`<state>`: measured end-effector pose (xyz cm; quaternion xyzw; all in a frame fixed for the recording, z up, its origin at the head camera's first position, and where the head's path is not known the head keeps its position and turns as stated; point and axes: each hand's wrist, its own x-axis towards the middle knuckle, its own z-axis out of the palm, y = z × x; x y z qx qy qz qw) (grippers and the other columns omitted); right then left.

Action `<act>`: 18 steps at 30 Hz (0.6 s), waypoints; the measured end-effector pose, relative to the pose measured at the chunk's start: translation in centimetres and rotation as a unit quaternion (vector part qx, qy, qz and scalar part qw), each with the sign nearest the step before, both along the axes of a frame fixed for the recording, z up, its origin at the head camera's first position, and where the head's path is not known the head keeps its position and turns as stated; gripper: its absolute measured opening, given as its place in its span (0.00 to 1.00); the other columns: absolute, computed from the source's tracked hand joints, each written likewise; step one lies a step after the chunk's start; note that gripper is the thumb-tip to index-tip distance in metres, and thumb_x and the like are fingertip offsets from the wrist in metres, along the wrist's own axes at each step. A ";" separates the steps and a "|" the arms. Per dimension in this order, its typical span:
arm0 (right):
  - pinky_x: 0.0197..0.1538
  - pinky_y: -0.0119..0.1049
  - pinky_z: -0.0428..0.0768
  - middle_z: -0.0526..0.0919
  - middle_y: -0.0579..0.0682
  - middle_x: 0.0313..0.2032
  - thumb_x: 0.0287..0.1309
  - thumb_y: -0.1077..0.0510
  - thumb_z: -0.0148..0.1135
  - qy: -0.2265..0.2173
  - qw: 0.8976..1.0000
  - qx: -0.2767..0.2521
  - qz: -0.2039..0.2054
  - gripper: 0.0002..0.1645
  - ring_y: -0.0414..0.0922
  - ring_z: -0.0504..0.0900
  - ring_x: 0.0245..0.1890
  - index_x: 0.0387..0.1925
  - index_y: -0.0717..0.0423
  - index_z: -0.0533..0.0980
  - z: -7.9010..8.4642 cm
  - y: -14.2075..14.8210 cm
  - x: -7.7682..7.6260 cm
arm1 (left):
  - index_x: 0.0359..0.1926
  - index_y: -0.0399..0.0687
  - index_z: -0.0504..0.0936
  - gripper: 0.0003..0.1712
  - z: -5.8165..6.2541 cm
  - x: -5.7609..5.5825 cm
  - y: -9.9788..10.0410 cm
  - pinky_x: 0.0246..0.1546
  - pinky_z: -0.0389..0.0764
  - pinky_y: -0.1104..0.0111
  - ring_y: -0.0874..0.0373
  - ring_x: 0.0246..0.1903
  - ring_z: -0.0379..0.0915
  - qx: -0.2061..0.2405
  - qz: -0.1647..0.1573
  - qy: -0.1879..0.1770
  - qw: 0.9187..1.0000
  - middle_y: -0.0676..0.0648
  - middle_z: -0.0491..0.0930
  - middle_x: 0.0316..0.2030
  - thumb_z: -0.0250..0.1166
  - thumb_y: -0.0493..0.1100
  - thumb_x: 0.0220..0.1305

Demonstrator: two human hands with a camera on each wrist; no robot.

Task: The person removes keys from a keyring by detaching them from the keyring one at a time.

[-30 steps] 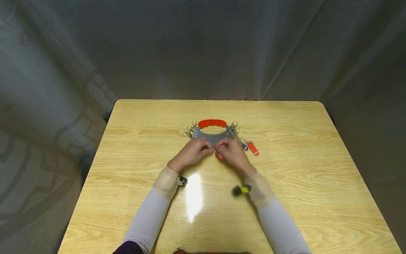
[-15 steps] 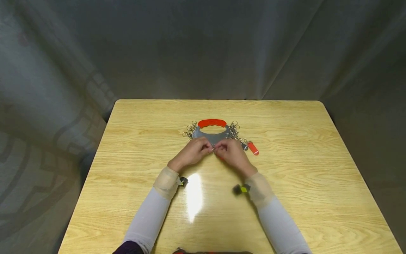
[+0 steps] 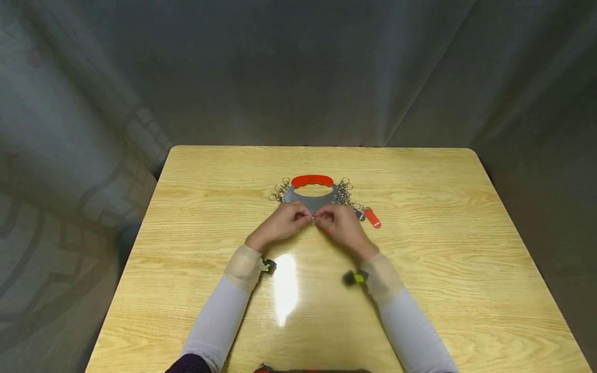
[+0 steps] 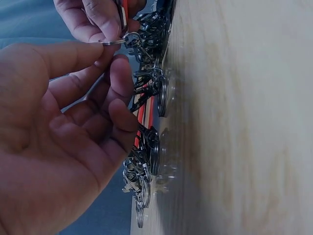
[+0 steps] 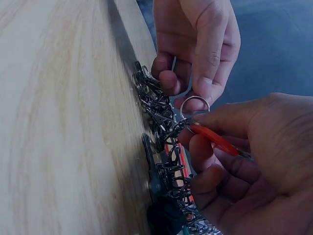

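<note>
A grey metal plate [image 3: 311,202] with a red grip handle [image 3: 311,180] lies on the table, rings and clasps strung along its curved edge. At its near edge my left hand [image 3: 290,220] pinches a metal split ring [image 5: 195,104] between thumb and fingertip. My right hand [image 3: 342,225] meets it from the other side and pinches a red key tag [image 5: 214,139] at the end by the ring. In the left wrist view the split ring appears edge-on. From the head view, the right hand hides most of this tag.
Several key rings with clasps [image 3: 343,189] cluster at the plate's right, others [image 3: 279,191] at its left. A dark key tag [image 3: 359,214] and another red key tag [image 3: 372,217] lie right of my right hand. Grey curtain [image 3: 298,72] hangs behind the wooden table [image 3: 210,171].
The fingertips of both hands have drawn slightly closer together. The red key tag by my right hand has slipped further from sight beneath it. The plate has hardly moved.
</note>
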<state>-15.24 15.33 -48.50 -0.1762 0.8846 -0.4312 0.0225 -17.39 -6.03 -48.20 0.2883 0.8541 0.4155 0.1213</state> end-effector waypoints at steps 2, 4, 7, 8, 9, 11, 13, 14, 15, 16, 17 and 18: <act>0.39 0.33 0.87 0.91 0.52 0.35 0.62 0.68 0.71 -0.002 1.000 0.000 -0.001 0.07 0.41 0.86 0.32 0.41 0.60 0.88 0.1 0.0 0.0 | 0.47 0.39 0.88 0.07 0.0 0.0 0.0 0.53 0.83 0.68 0.56 0.46 0.81 0.003 -0.008 0.000 1.000 0.46 0.86 0.44 0.67 0.37 0.74; 0.38 0.33 0.86 0.91 0.51 0.34 0.62 0.68 0.72 -0.003 1.000 0.001 -0.003 0.06 0.41 0.85 0.31 0.41 0.60 0.88 0.1 0.0 0.0 | 0.47 0.40 0.88 0.07 0.0 -0.1 -0.1 0.52 0.83 0.69 0.56 0.45 0.81 0.004 -0.014 -0.001 1.000 0.46 0.86 0.43 0.67 0.36 0.74; 0.36 0.33 0.85 0.91 0.52 0.34 0.61 0.67 0.73 -0.004 1.000 0.006 -0.009 0.07 0.41 0.85 0.30 0.41 0.59 0.88 0.2 -0.1 0.1 | 0.46 0.39 0.88 0.06 0.2 0.0 -0.1 0.50 0.83 0.70 0.57 0.44 0.80 0.005 -0.023 -0.001 1.000 0.46 0.86 0.42 0.67 0.35 0.73; 0.36 0.33 0.85 0.91 0.52 0.35 0.61 0.67 0.73 -0.003 1.000 0.007 -0.010 0.07 0.40 0.85 0.30 0.41 0.59 0.88 0.2 -0.1 0.1 | 0.46 0.39 0.88 0.06 0.3 0.0 -0.1 0.50 0.83 0.70 0.57 0.43 0.80 0.004 -0.025 -0.001 1.000 0.46 0.85 0.42 0.67 0.34 0.72; 0.36 0.33 0.85 0.91 0.52 0.35 0.61 0.66 0.74 -0.003 1.000 0.008 -0.011 0.07 0.40 0.85 0.30 0.41 0.59 0.88 0.2 -0.1 0.1 | 0.46 0.39 0.88 0.05 0.3 0.1 -0.1 0.49 0.83 0.70 0.57 0.42 0.80 0.004 -0.027 0.001 1.000 0.46 0.85 0.42 0.67 0.34 0.72; 0.36 0.33 0.85 0.91 0.53 0.36 0.61 0.66 0.74 -0.001 1.000 0.009 -0.013 0.07 0.41 0.85 0.30 0.42 0.59 0.88 0.1 -0.1 0.0 | 0.45 0.39 0.88 0.05 0.4 0.1 -0.1 0.47 0.83 0.71 0.58 0.41 0.79 0.004 -0.030 0.003 1.000 0.46 0.85 0.41 0.68 0.33 0.71; 0.36 0.33 0.86 0.91 0.53 0.36 0.60 0.67 0.74 0.001 1.000 0.009 -0.013 0.07 0.41 0.85 0.30 0.41 0.60 0.88 0.1 -0.1 0.0 | 0.45 0.39 0.88 0.05 0.4 0.1 -0.1 0.45 0.83 0.72 0.59 0.40 0.79 0.002 -0.032 0.007 0.999 0.46 0.85 0.41 0.68 0.33 0.71; 0.37 0.33 0.86 0.91 0.53 0.36 0.60 0.67 0.73 0.002 1.000 0.008 -0.014 0.07 0.41 0.85 0.30 0.41 0.60 0.88 0.2 -0.1 0.0 | 0.45 0.40 0.88 0.05 0.4 0.2 0.0 0.45 0.83 0.72 0.59 0.40 0.78 -0.001 -0.032 0.010 0.999 0.46 0.85 0.41 0.69 0.34 0.71; 0.36 0.33 0.86 0.91 0.53 0.36 0.60 0.67 0.73 0.003 1.000 0.008 -0.014 0.07 0.41 0.86 0.30 0.41 0.60 0.88 0.2 -0.1 0.0 | 0.45 0.40 0.88 0.05 0.3 0.2 0.0 0.44 0.83 0.72 0.59 0.40 0.78 -0.002 -0.032 0.012 0.999 0.47 0.85 0.41 0.69 0.34 0.71; 0.36 0.34 0.86 0.91 0.53 0.36 0.60 0.67 0.73 0.004 1.000 0.008 -0.015 0.07 0.42 0.86 0.30 0.41 0.60 0.88 0.2 -0.1 0.1 | 0.46 0.40 0.88 0.05 0.3 0.1 0.1 0.44 0.83 0.73 0.59 0.39 0.78 -0.004 -0.032 0.014 0.999 0.47 0.85 0.41 0.69 0.34 0.71; 0.37 0.34 0.86 0.91 0.54 0.36 0.60 0.67 0.73 0.003 1.000 0.007 -0.015 0.07 0.42 0.86 0.30 0.41 0.60 0.88 0.3 -0.1 0.1 | 0.46 0.40 0.88 0.05 0.3 0.2 0.1 0.44 0.83 0.73 0.59 0.39 0.78 -0.006 -0.031 0.018 0.999 0.47 0.85 0.40 0.69 0.35 0.71; 0.37 0.34 0.87 0.91 0.54 0.36 0.60 0.68 0.73 0.002 1.000 0.006 -0.015 0.07 0.43 0.86 0.31 0.41 0.61 0.88 0.3 -0.1 0.1 | 0.46 0.40 0.88 0.05 0.4 0.2 0.2 0.43 0.83 0.73 0.59 0.39 0.78 -0.008 -0.030 0.019 0.999 0.47 0.84 0.40 0.69 0.35 0.71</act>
